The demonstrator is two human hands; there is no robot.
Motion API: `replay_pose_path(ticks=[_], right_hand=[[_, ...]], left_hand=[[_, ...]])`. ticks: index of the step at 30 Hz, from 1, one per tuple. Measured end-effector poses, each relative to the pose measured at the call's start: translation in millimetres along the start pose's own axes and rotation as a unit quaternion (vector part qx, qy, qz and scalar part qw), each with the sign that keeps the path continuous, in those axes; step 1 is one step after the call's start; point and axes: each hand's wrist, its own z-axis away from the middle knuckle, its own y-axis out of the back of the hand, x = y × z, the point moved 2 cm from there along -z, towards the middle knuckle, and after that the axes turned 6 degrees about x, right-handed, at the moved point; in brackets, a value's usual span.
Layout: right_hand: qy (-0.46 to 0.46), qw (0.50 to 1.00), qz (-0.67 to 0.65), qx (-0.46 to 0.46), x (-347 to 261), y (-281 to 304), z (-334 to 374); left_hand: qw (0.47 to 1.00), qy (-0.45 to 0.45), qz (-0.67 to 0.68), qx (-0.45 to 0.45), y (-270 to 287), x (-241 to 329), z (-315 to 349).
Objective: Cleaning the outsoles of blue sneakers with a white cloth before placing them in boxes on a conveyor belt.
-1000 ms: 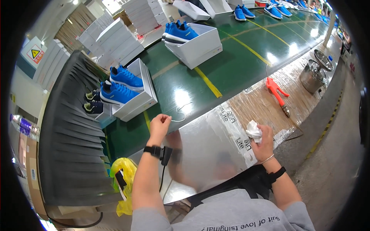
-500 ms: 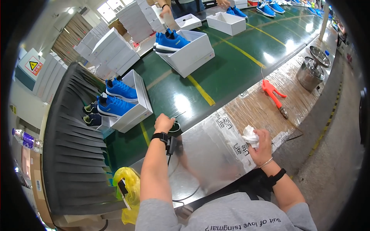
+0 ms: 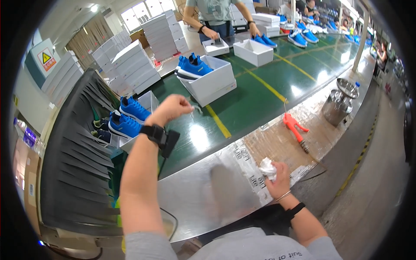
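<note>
My left hand (image 3: pixel 174 107) is raised over the green conveyor, fingers pinched on a thin pale strip (image 3: pixel 197 109), too small to make out further. Just beyond it, blue sneakers (image 3: pixel 197 68) rest tilted on an open white shoebox (image 3: pixel 211 86). Another pair of blue sneakers (image 3: pixel 125 124) sits in a box at the left, partly hidden by my left forearm. My right hand (image 3: pixel 278 181) is closed around a crumpled white tissue (image 3: pixel 268 169) above the metal ledge, by its taped strip.
A red air blow gun (image 3: pixel 296 127) lies on the plastic-covered board, near a steel pot (image 3: pixel 337 106). Black strip curtains (image 3: pixel 73 160) hang at the left. Across the conveyor (image 3: pixel 255 99), another person handles a small white box (image 3: pixel 215 47) and blue sneakers (image 3: pixel 264 40). Box stacks (image 3: pixel 158 39) stand behind.
My left hand has lifted from near the metal ledge, moving forward and left toward the shoeboxes. My right hand keeps the tissue. The view has tilted up, showing more of the other person.
</note>
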Motion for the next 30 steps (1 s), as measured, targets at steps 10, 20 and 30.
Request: replay_pose_path(ticks=[10,20,30], right_hand=[[0.003,1.0,-0.018,0.001,0.9,-0.1,6.4],[-0.008,1.0,-0.019,0.004,2.8,7.8,5.5],[-0.002,1.0,-0.013,0.001,1.0,5.2,8.1]], left_hand=[[0.983,-0.167,-0.066,0.037,52.7,186.5,-20.9],[0.904,-0.366,-0.166,0.147,46.4,301.1,13.4],[0.745,-0.523,-0.268,0.315,33.9,326.4,38.4]])
